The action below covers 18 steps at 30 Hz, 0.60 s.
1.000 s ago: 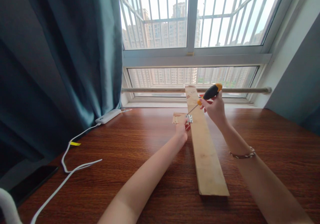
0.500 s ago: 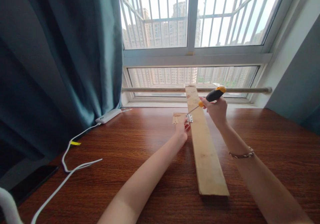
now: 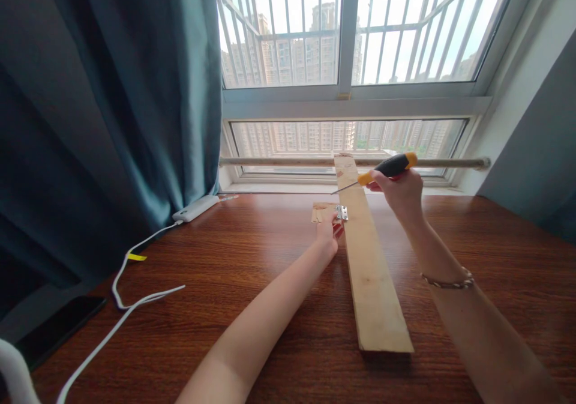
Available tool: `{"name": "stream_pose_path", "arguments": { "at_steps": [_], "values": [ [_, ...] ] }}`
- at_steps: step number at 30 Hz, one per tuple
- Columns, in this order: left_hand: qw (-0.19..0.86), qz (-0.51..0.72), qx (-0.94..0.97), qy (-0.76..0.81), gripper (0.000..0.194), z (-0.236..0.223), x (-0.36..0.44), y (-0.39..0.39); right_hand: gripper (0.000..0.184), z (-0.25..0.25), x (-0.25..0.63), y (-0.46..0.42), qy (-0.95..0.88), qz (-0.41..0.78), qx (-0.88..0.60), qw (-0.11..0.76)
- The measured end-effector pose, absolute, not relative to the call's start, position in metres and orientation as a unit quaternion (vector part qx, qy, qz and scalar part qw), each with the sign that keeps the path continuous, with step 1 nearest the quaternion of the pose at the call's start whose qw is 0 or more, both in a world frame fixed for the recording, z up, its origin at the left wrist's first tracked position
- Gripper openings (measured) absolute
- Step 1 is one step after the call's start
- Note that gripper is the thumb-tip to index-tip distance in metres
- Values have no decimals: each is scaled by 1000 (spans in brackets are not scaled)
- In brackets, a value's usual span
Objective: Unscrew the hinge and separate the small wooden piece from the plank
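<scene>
My right hand point(image 3: 402, 197) grips a screwdriver point(image 3: 392, 165) with a black and yellow handle. Its thin shaft points left across a long pale wooden board point(image 3: 373, 278), and the tip hangs in the air above and apart from a small metal hinge point(image 3: 344, 212). The hinge bridges the board's left edge and a small wooden block point(image 3: 320, 212). My left hand point(image 3: 327, 231) pinches at the hinge and the block's near right corner, fingers curled. Those fingers partly cover the hinge's left leaf.
The brown wood-grain table point(image 3: 216, 332) spreads beneath everything. To the left lie a white power strip point(image 3: 197, 209), a white cable point(image 3: 117, 281) with a yellow tag, and a black phone point(image 3: 63, 329). Behind are a horizontal rail point(image 3: 279, 162), a barred window and a dark blue curtain point(image 3: 180, 92).
My right hand has drawn the screwdriver up and to the right, lifting its tip off the hinge. The left hand, block and board look almost the same.
</scene>
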<state>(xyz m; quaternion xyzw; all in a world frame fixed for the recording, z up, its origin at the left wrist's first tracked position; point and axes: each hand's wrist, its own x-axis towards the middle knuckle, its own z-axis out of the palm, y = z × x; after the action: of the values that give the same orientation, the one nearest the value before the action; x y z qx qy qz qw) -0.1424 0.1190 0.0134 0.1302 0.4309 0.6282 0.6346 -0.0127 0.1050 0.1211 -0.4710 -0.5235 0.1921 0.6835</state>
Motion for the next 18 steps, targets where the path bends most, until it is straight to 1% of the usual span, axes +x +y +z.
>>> {"name": "stream_pose_path", "arguments": {
  "at_steps": [3,6,9,12,18],
  "values": [
    [623,629,132,446,9,14,-143,119,27,129,-3,101,-548,115,-524,641],
    [615,631,129,456,9,15,-143,119,29,133,1,98,-572,83,-556,597],
    [618,630,128,452,9,16,-143,119,27,132,1,98,-592,55,-563,574],
    [618,634,125,447,9,18,-143,119,24,130,-1,100,-600,36,-569,561],
    [615,630,132,455,12,18,-143,120,27,127,2,104,-610,37,-572,547]
  ]
}}
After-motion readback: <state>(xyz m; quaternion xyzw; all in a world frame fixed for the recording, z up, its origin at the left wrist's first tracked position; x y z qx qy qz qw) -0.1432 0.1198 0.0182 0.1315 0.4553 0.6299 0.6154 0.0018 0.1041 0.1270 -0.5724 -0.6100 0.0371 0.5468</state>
